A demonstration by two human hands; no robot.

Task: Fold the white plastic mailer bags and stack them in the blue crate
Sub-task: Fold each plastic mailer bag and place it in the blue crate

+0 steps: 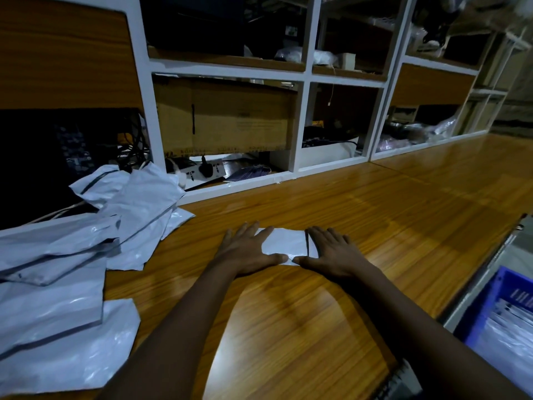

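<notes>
A small folded white mailer bag [284, 244] lies on the wooden table [389, 220] in the middle of the view. My left hand [248, 252] lies flat on its left part, fingers straight and spread. My right hand [334, 251] presses flat on its right part, and the two thumbs nearly meet at the bag's near edge. A loose pile of unfolded white mailer bags [66, 269] covers the table's left side. The blue crate [501, 307] stands low at the right, off the table, with folded white bags inside.
White shelving [305, 79] rises along the table's far edge, holding a cardboard box [225, 116], a power strip [202, 171] and cables. Dark equipment [57, 157] sits at the far left behind the pile.
</notes>
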